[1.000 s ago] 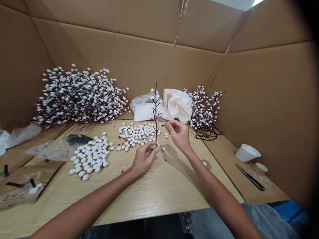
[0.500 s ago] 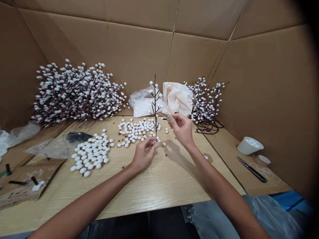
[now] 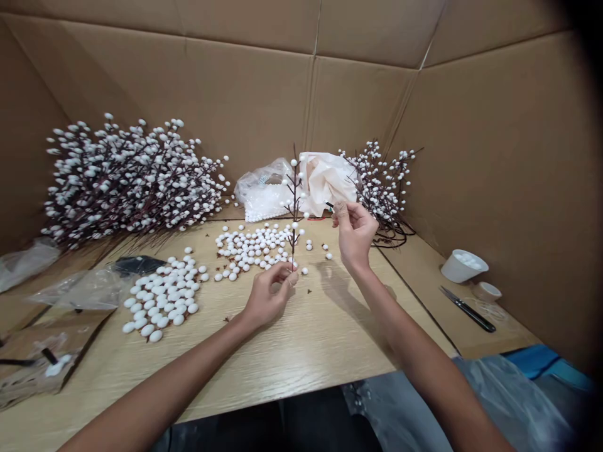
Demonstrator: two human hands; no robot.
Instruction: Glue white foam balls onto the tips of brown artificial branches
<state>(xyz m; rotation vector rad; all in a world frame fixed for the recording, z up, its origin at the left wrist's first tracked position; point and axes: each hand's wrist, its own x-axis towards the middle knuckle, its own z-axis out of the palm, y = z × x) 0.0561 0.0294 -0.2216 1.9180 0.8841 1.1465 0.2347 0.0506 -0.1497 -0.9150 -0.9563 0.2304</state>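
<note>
Cardboard walls (image 3: 188,113) box a wooden table (image 3: 301,358); left grip (image 3: 268,295) pinches an upright berry twig (image 3: 294,213), right grip (image 3: 355,235) something tiny (image 3: 330,204).

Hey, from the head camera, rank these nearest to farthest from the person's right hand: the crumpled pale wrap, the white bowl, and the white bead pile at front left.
1. Crumpled pale wrap: just behind the right hand.
2. White bowl: off to the right.
3. White bead pile: left, across the table.
</note>
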